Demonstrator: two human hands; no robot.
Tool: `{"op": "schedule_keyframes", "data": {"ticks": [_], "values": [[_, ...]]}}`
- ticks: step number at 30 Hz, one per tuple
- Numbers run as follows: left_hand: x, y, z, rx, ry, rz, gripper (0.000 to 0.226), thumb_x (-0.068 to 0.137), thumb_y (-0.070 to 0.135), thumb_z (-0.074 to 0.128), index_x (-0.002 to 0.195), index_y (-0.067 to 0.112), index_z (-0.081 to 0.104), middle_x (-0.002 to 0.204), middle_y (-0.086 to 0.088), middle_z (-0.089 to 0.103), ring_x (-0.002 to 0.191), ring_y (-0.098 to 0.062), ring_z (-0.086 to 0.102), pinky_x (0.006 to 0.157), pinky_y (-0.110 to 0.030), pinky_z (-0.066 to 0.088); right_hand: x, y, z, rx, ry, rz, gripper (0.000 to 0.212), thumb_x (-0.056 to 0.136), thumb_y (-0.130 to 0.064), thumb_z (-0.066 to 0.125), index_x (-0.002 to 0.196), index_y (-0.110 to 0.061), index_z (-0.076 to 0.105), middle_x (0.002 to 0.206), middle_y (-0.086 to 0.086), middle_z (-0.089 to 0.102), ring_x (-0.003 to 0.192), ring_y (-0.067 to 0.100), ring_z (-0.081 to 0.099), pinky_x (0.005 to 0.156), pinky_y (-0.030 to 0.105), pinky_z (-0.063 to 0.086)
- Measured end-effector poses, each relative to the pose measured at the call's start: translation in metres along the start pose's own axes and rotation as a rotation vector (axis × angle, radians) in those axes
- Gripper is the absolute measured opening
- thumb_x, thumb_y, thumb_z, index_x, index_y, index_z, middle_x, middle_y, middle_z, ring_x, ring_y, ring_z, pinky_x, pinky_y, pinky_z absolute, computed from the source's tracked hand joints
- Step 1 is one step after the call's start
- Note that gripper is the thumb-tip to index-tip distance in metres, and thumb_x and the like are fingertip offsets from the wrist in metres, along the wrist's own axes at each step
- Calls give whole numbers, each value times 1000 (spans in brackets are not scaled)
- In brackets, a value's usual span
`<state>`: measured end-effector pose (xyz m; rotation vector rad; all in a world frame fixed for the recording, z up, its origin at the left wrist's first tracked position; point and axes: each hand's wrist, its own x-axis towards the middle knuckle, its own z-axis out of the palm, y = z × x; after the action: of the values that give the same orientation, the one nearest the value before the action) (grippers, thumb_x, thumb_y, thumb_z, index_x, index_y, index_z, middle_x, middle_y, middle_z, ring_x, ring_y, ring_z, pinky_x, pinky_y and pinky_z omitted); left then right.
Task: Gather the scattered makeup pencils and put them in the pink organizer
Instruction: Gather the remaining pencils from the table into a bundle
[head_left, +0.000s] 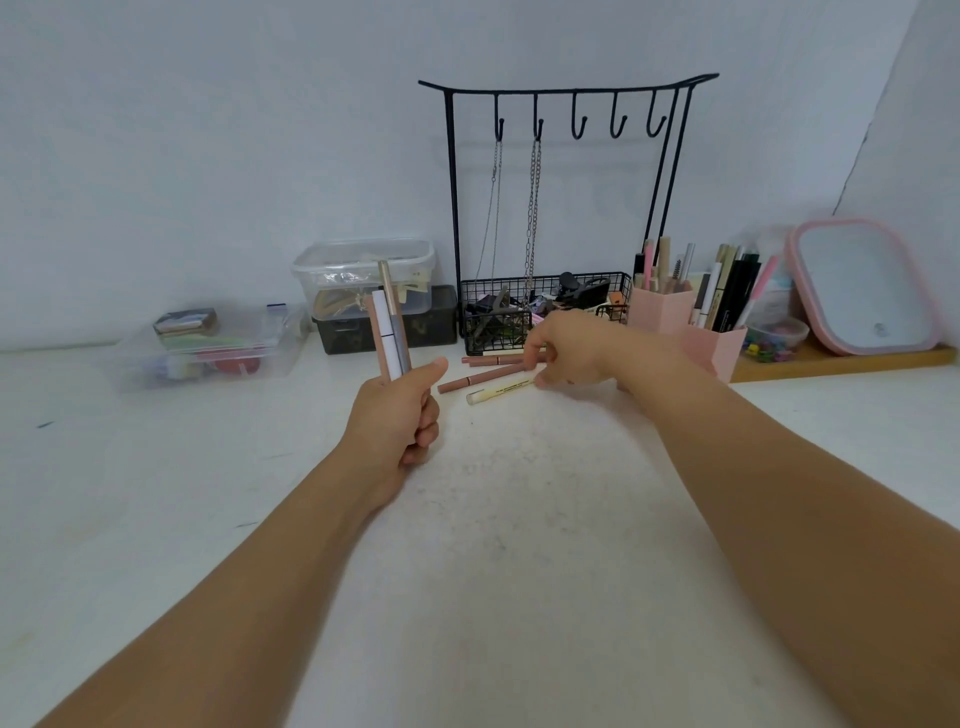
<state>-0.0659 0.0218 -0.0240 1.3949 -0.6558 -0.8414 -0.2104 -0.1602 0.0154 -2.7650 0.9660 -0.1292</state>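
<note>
My left hand (402, 415) holds a bunch of makeup pencils (389, 327) upright, pink, white and grey ones, over the white table. My right hand (569, 351) reaches over loose pencils on the table, its fingertips touching a brown pencil (480, 378) and a pale yellow pencil (498, 391). Whether it grips either I cannot tell. Another brown pencil (488, 359) lies just behind. The pink organizer (685, 325) stands to the right of my right hand, with several pencils and brushes upright in its cups.
A black wire jewellery stand (545, 208) with chains and a basket of clips stands behind the pencils. Clear plastic boxes (363, 280) (208, 348) sit at the left. A pink-rimmed mirror (862, 291) leans at the far right on a wooden board.
</note>
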Motion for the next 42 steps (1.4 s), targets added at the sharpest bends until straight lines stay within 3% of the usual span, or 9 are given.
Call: {"op": "schedule_keyframes", "data": {"ticks": [2,4,7,13,19,26,32,39,42], "values": [[0,0,0,8,1,-3,47,95,35,66,61,19,38,48,0,40,40,-13,33,37,-21,19,1,1,7,-13,-19,-13,14,90,-18,73,104,-17,72,85,-16,51,86,12,51,71,21,39],[-1,0,1,7,-2,7,49,95,36,65,60,20,36,48,1,36,39,-13,31,37,-20,19,-1,-1,7,-15,-39,-29,10,92,-17,71,101,-15,71,77,-17,50,73,6,49,59,18,34],[-1,0,0,7,3,19,46,95,39,65,63,20,38,47,4,31,40,-13,28,38,-21,19,-3,-7,-2,79,-58,-55,4,96,-18,65,94,-14,66,68,-11,58,61,5,49,62,23,39],[-4,3,1,-24,-39,48,39,88,50,69,85,12,66,49,4,30,43,-13,26,41,-23,19,-12,-40,-20,683,-170,-132,13,99,-15,60,100,-4,65,82,8,69,68,14,64,62,24,53],[-6,0,3,-18,-110,88,40,78,44,79,76,20,47,46,8,32,41,-10,26,35,-19,22,-18,-66,-21,913,-184,-250,9,96,-9,64,91,-2,66,78,10,69,71,15,67,67,23,56],[-4,-2,3,4,-103,93,32,82,32,80,81,13,54,50,0,47,39,-12,37,35,-18,24,-19,-78,-15,827,-105,-221,23,91,-13,73,100,8,71,89,22,71,81,23,63,93,47,55],[-4,-1,2,13,-85,94,25,87,23,76,75,9,59,55,-7,61,43,-16,55,37,-20,31,-15,-79,-12,630,-54,-201,19,83,-25,82,89,-7,77,81,7,75,75,12,66,87,48,58],[-4,0,3,-9,-85,69,39,91,37,71,69,20,44,51,3,38,42,-11,35,39,-21,26,-11,-54,-11,693,-7,-126,28,96,-40,63,98,-16,77,93,2,76,78,11,65,73,27,56],[-4,0,3,-46,-60,71,49,92,35,70,60,22,36,48,3,33,43,-13,36,40,-23,26,-1,-29,-3,407,140,-53,19,96,-29,65,105,-16,75,100,4,74,86,11,65,80,30,53]]}}
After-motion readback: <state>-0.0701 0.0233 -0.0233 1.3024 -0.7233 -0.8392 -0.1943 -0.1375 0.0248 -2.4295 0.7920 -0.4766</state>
